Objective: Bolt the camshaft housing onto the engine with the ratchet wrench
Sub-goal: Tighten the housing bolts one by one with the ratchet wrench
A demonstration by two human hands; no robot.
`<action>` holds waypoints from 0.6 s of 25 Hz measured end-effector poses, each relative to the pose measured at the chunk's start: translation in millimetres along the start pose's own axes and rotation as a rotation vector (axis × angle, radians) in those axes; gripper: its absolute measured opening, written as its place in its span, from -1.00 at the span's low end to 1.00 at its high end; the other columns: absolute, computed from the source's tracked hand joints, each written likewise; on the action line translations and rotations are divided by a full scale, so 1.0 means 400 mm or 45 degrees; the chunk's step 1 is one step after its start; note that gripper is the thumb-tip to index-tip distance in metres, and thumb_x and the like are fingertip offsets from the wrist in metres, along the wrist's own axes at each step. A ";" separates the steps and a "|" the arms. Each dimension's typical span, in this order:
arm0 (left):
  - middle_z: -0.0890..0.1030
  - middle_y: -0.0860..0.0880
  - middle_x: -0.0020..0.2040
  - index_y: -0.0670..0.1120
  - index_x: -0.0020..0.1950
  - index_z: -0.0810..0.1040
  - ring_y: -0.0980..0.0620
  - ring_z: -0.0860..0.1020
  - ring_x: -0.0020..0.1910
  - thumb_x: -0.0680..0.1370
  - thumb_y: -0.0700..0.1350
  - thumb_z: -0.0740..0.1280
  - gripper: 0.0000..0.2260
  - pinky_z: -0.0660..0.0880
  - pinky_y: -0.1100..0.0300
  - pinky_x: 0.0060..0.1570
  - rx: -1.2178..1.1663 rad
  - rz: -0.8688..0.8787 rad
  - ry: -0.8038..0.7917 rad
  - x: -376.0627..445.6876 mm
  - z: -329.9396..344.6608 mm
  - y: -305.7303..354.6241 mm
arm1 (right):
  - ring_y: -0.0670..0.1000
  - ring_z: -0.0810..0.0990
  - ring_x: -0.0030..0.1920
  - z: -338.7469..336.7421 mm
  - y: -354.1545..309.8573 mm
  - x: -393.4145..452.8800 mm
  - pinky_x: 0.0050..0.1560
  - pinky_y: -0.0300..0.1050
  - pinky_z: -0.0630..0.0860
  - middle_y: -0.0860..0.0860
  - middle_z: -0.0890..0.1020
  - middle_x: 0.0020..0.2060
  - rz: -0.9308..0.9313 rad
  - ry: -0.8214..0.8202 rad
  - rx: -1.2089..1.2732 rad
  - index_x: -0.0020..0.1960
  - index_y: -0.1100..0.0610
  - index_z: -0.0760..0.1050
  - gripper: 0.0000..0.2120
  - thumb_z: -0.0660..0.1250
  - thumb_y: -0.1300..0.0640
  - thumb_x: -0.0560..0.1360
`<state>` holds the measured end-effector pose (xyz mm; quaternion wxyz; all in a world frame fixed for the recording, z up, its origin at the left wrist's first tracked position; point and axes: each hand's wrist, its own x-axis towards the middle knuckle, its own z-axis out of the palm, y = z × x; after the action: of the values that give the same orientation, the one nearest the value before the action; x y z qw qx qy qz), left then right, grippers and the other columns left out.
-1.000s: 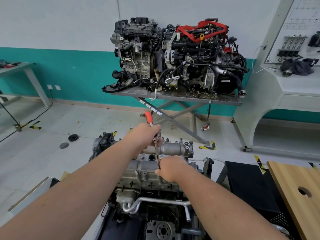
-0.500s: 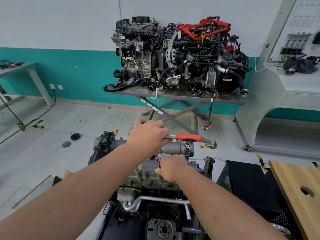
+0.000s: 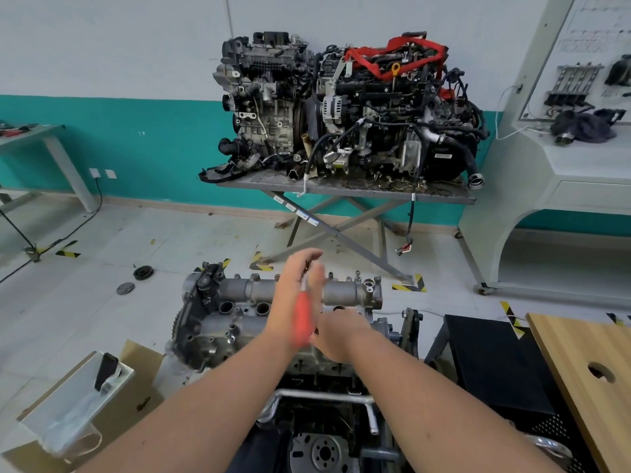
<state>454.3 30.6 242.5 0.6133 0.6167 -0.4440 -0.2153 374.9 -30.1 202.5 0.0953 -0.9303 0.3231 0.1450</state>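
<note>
Here we see the engine (image 3: 307,363) low in the middle of the view, with the grey camshaft housing (image 3: 239,312) seated on top of it. Beyond the engine, two other engines (image 3: 341,114) stand on a metal table (image 3: 444,196); left of it lies a cardboard box (image 3: 136,380). Over the housing, our left hand (image 3: 297,295) holds the blurred ratchet wrench (image 3: 302,322), red handle pointing toward us. Our right hand (image 3: 336,334) rests curled at its lower end; we cannot tell its grasp.
</note>
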 end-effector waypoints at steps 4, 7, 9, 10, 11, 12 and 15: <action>0.67 -0.11 -0.18 -0.09 0.05 0.59 0.02 0.54 -0.43 0.65 0.24 0.05 -0.52 0.45 0.17 -0.38 -0.787 -0.674 -0.028 0.051 -0.011 0.003 | 0.14 0.61 0.08 -0.013 0.005 0.001 0.07 0.02 0.51 0.08 0.65 0.04 0.028 -0.077 -0.049 0.18 0.14 0.58 -0.60 0.14 -0.13 0.66; 0.61 -0.07 -0.33 -0.10 -0.03 0.51 -0.07 0.60 -0.40 0.65 0.07 0.18 -0.74 0.54 0.14 -0.38 -0.640 -0.837 -0.202 0.099 -0.066 0.016 | 0.08 0.61 -0.06 -0.025 0.000 0.008 -0.02 -0.02 0.52 0.01 0.62 -0.16 0.013 -0.118 -0.033 0.01 0.13 0.61 -0.64 0.18 -0.11 0.64; 0.61 -0.07 -0.35 -0.11 -0.02 0.46 -0.12 0.67 -0.30 0.60 -0.08 0.22 -0.89 0.59 0.10 -0.38 -0.375 -0.881 -0.346 0.131 -0.086 0.041 | 0.04 0.60 -0.12 -0.036 0.006 0.016 -0.05 -0.06 0.51 -0.05 0.60 -0.25 0.016 -0.138 0.014 -0.10 0.09 0.61 -0.69 0.23 -0.09 0.62; 0.63 -0.07 -0.34 -0.13 0.00 0.46 -0.11 0.69 -0.28 0.58 -0.12 0.21 -0.90 0.60 0.11 -0.37 -0.230 -0.901 -0.428 0.147 -0.091 0.058 | 0.01 0.61 -0.16 -0.037 0.008 0.020 -0.07 -0.07 0.50 -0.07 0.59 -0.28 0.021 -0.136 0.042 -0.14 0.07 0.61 -0.70 0.25 -0.09 0.61; 0.65 -0.06 -0.33 -0.16 0.01 0.48 -0.06 0.69 -0.29 0.58 -0.14 0.20 -0.88 0.59 0.15 -0.37 -0.033 -0.877 -0.530 0.157 -0.095 0.075 | -0.02 0.59 -0.21 -0.036 0.008 0.021 -0.10 -0.08 0.48 -0.09 0.58 -0.31 0.025 -0.121 0.067 -0.17 0.07 0.60 -0.70 0.27 -0.08 0.60; 0.66 -0.04 -0.33 -0.18 -0.01 0.51 0.01 0.66 -0.34 0.59 -0.14 0.18 -0.84 0.55 0.19 -0.39 0.243 -0.775 -0.652 0.169 -0.099 0.095 | -0.05 0.56 -0.27 -0.035 0.004 0.022 -0.15 -0.08 0.44 -0.10 0.56 -0.34 0.040 -0.110 0.078 -0.22 0.07 0.58 -0.70 0.29 -0.08 0.59; 0.60 0.03 -0.32 -0.08 -0.13 0.50 0.06 0.50 -0.41 0.62 -0.06 0.15 -0.79 0.37 0.19 -0.41 1.170 -0.068 -1.011 0.176 -0.091 0.149 | -0.10 0.54 -0.32 -0.026 -0.002 0.028 -0.19 -0.12 0.42 -0.14 0.56 -0.42 0.107 -0.153 0.146 -0.24 0.03 0.57 -0.74 0.33 -0.06 0.56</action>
<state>503.1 2.7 324.3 0.0663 0.7018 -0.6708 -0.2306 386.0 -38.6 208.9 0.1614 -0.8987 0.3631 0.1857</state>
